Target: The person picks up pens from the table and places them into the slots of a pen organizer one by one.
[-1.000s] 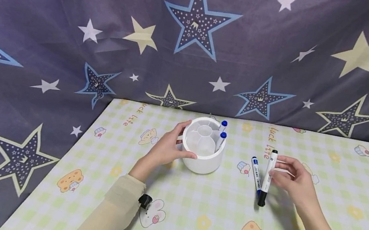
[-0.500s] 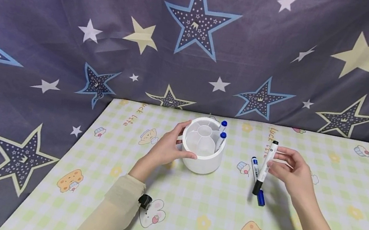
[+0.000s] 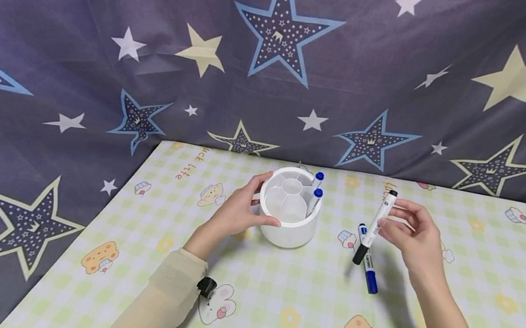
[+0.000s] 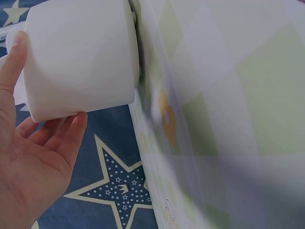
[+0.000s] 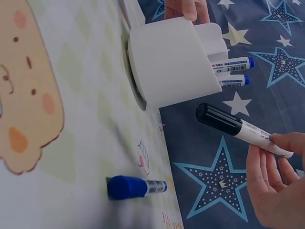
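Observation:
A round white pen holder (image 3: 285,234) with inner compartments stands on the table. My left hand (image 3: 239,209) grips its left side, thumb over the rim and fingers against the outer wall. Two blue-ended markers (image 3: 317,196) stand upright in its right compartments. To the right, my right hand (image 3: 414,239) pinches a white marker (image 3: 377,221) with a black cap between thumb and fingers, tilted with the cap down and raised above the table. Beneath it lies a blue-capped marker (image 3: 371,281), partly hidden by the held one. The right wrist view shows the black cap (image 5: 217,118) pointing toward the pen holder.
A checked tablecloth (image 3: 297,286) with cartoon prints covers the table. A dark curtain (image 3: 273,102) with stars hangs behind the table's far edge and along its left side.
My right hand has moved up and left with the black-capped marker, which has tilted further. More of the lying blue-capped marker shows now. The left hand and the pen holder stay put.

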